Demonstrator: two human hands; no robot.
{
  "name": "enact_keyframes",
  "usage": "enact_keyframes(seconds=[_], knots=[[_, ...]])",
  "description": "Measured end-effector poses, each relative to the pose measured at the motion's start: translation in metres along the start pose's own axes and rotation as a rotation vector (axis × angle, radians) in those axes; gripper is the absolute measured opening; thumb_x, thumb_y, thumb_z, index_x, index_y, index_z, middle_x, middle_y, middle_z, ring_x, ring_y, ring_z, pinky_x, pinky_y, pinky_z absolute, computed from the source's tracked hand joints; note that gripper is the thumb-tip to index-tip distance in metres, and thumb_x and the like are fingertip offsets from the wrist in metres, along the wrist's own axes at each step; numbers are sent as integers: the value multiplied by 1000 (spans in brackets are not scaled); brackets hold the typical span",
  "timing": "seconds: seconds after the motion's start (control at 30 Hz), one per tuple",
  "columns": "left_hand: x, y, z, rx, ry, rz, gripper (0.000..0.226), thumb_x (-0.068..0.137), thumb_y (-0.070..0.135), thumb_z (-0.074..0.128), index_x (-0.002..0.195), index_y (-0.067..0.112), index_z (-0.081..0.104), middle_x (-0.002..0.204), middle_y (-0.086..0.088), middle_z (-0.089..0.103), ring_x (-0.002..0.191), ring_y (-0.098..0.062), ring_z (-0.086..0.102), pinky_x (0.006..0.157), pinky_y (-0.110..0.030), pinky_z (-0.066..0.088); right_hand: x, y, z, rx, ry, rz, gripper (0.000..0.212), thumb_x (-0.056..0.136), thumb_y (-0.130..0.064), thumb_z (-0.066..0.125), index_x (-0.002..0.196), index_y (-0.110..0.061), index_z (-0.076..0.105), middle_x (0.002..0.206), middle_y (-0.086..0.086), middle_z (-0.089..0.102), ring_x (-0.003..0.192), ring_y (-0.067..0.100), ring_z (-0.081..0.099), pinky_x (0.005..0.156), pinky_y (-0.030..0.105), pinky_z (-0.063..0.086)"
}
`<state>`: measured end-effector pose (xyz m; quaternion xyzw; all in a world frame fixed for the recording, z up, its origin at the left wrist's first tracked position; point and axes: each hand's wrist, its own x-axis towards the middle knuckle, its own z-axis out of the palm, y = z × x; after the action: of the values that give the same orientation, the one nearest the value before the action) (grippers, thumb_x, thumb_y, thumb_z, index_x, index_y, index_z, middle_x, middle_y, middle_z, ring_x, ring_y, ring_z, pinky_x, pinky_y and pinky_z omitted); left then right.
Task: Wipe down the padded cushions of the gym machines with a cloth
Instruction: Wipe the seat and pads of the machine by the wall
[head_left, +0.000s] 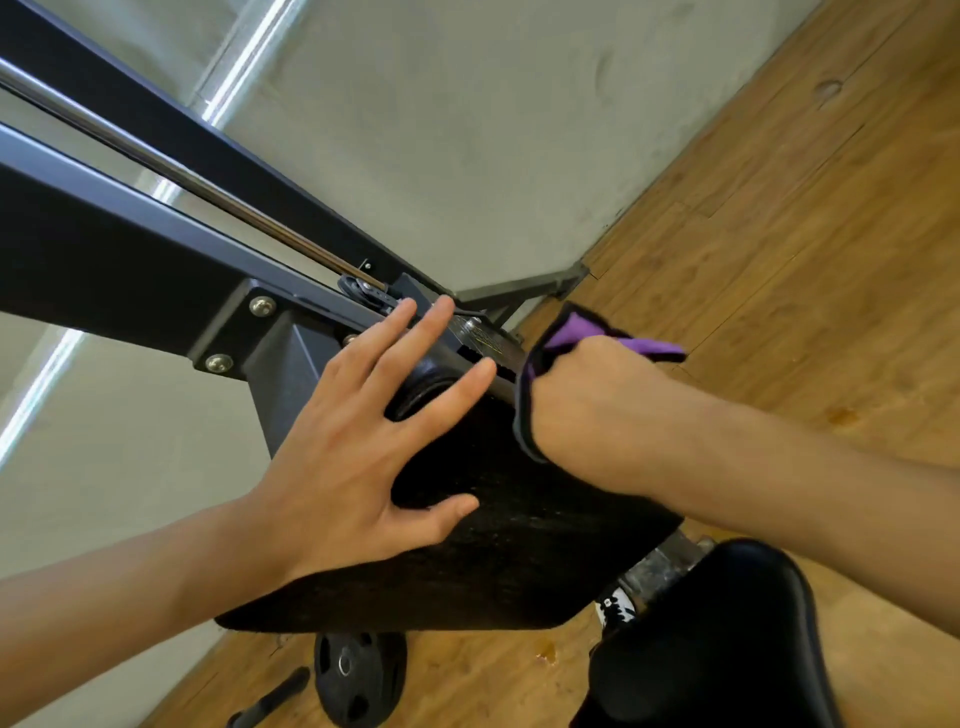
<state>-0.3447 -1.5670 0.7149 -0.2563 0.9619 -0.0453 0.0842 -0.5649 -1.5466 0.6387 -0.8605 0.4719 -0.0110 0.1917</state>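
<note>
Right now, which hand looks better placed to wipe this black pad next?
Probably the right. The right hand grips the purple cloth at the far edge of the black pad, while the left hand lies open on it, fingers spread, holding nothing.

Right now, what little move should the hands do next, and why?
Probably the right hand should pull its bunched purple cloth back along the black padded cushion: the cloth sits at the far end, and the open left hand braces the pad.

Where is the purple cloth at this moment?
The cloth sits right of centre in the head view, gripped by the right hand at the far end of the black cushion, beside the left hand.
</note>
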Motion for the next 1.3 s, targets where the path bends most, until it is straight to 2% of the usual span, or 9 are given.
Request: enact_keyframes(seconds=[0.1, 0.2, 0.27, 0.33, 0.53, 0.63, 0.83, 1.1, 1.3], knots=[[0, 1, 1, 30, -29, 17, 78, 94, 68, 49, 159, 26, 38, 171, -18, 18, 158, -43, 16, 118, -66, 30, -4, -12, 3, -184, 151, -125, 17, 85, -25, 58, 84, -14, 70, 67, 4, 51, 85, 30, 52, 97, 46, 43], [1, 1, 0, -6, -39, -16, 78, 96, 68, 46, 159, 23, 39, 171, -17, 19, 158, -40, 16, 119, -64, 30, -10, 0, 37, -3, 481, -139, 30, 66, -33, 58, 66, -8, 72, 71, 13, 58, 93, 37, 55, 108, 62, 40], [1, 1, 0, -4, -37, -11, 78, 96, 68, 45, 159, 23, 38, 171, -17, 20, 158, -38, 17, 121, -60, 28, -9, 7, 62, 201, 574, -142, 28, 73, -33, 52, 60, -13, 67, 72, 8, 57, 81, 24, 53, 93, 46, 53], [1, 1, 0, -5, -36, -12, 77, 95, 67, 46, 159, 24, 36, 170, -17, 20, 158, -38, 17, 121, -60, 28, -8, -2, 75, 407, 675, -111, 30, 86, -36, 51, 68, -16, 62, 74, 1, 54, 69, 14, 48, 63, 26, 45], [2, 3, -1, -19, -33, -29, 74, 97, 66, 43, 158, 25, 35, 169, -19, 23, 158, -38, 19, 120, -61, 30, 12, -25, 102, 785, 1014, 75, 29, 103, -46, 47, 115, -20, 47, 92, -10, 56, 75, 6, 54, 65, 27, 49], [2, 3, -1, -29, -31, -35, 73, 98, 66, 43, 158, 25, 35, 168, -18, 24, 158, -38, 19, 120, -61, 30, 18, -24, 102, 936, 1018, 97, 61, 97, -49, 56, 147, -20, 38, 103, -14, 60, 90, 4, 60, 80, 25, 53], [2, 3, 0, -26, -20, -31, 71, 99, 66, 39, 158, 27, 33, 168, -17, 25, 158, -37, 20, 121, -59, 29, 30, -31, 110, 881, 1015, 143, 56, 105, -55, 40, 135, -13, 62, 108, 2, 52, 99, 13, 50, 85, 23, 39], [1, 3, 0, -21, -9, -33, 71, 99, 65, 40, 157, 25, 36, 166, -17, 30, 157, -36, 22, 121, -56, 29, 34, -43, 113, 927, 1091, 267, 54, 104, -59, 41, 138, -24, 63, 128, 14, 45, 116, 30, 50, 95, 46, 48], [0, 3, -1, -19, 2, -35, 70, 99, 65, 41, 156, 25, 39, 166, -15, 30, 157, -36, 23, 121, -56, 29, 33, -42, 102, 1099, 1082, 25, 53, 106, -46, 44, 151, -18, 40, 128, 0, 56, 115, 13, 58, 95, 34, 52]])
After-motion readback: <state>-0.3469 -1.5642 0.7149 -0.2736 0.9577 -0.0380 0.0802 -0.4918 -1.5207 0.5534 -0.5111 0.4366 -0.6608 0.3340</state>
